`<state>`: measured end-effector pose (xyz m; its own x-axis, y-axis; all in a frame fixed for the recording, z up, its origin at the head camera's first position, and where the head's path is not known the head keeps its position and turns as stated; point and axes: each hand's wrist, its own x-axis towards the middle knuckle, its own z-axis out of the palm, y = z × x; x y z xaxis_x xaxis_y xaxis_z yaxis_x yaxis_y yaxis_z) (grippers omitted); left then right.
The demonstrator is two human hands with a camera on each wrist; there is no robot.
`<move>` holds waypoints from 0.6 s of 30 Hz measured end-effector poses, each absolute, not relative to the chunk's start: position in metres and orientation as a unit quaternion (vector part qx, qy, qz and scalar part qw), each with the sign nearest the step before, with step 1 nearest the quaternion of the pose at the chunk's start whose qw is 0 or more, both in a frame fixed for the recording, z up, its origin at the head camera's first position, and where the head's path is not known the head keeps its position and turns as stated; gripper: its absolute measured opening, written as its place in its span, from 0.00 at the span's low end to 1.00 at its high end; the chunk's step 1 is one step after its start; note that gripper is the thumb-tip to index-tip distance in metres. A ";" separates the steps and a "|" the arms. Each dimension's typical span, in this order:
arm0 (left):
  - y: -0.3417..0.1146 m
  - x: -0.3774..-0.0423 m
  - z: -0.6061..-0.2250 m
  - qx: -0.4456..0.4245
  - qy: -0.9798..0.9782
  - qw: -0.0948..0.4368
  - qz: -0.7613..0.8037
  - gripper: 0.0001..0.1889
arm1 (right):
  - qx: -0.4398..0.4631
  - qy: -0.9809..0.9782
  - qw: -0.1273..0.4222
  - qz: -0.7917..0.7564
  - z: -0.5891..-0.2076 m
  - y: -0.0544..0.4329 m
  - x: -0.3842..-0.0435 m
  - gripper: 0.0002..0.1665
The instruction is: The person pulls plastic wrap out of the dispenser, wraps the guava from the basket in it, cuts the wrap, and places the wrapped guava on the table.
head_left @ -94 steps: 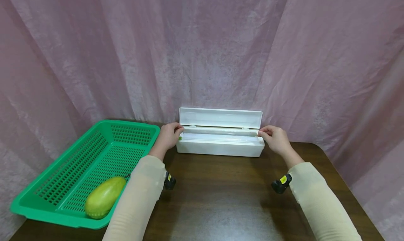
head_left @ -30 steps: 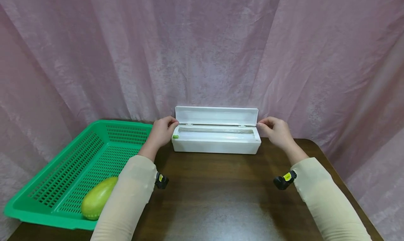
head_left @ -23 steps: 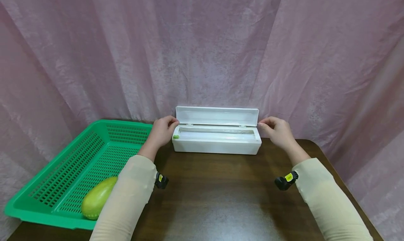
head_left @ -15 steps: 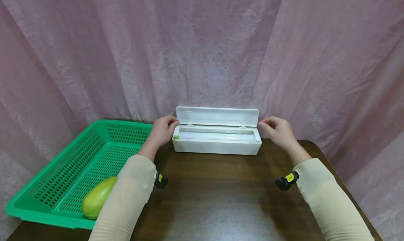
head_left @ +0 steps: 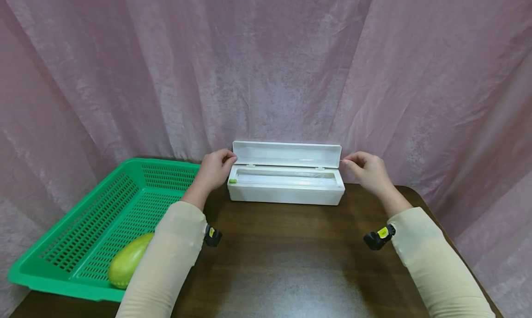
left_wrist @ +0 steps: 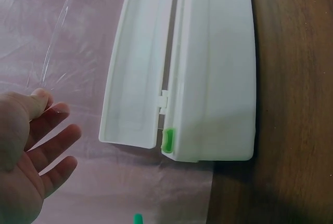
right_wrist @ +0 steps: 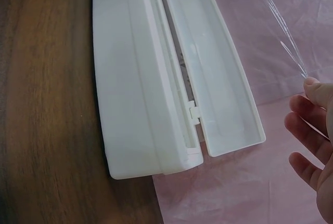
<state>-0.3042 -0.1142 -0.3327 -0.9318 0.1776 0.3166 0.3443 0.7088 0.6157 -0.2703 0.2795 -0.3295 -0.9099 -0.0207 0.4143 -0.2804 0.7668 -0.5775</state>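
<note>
A white cling film dispenser box (head_left: 287, 195) stands at the back of the table with its lid (head_left: 287, 155) raised. Inside lies a roll of clear film (head_left: 287, 179). My left hand (head_left: 213, 170) is beside the lid's left end, and its thumb and forefinger pinch one corner of the cling film (left_wrist: 54, 39). At the other end, my right hand (head_left: 367, 172) pinches the film's opposite corner between thumb and forefinger. The drawn edge of the film (right_wrist: 278, 18) runs taut between the hands as a thin shiny line. The other fingers of both hands are loosely spread.
A green plastic basket (head_left: 58, 288) stands on the left of the brown table (head_left: 291, 253), holding a yellow-green melon (head_left: 129, 262) partly covered by my left sleeve. Behind the box hangs a pink curtain (head_left: 287, 64). A green slider (left_wrist: 168, 140) sits at the box's left end.
Both hands have risen from the roll's ends inside the box to beside the raised lid, drawing film up. Over the last second they barely move, rising slightly.
</note>
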 end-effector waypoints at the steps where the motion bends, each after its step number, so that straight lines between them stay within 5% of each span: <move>1: -0.114 -0.305 -0.332 -0.142 -0.917 0.117 -0.355 0.13 | 0.082 -0.919 0.196 0.331 -0.329 0.280 -0.271 0.12; 18: -0.112 -0.307 -0.326 -0.142 -0.915 0.130 -0.355 0.13 | 0.088 -0.916 0.211 0.329 -0.325 0.280 -0.275 0.13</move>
<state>-0.3068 -0.1117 -0.3262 -0.9259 0.1675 0.3387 0.3520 0.7082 0.6119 -0.2752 0.2802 -0.3245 -0.8953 -0.0216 0.4450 -0.3001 0.7676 -0.5664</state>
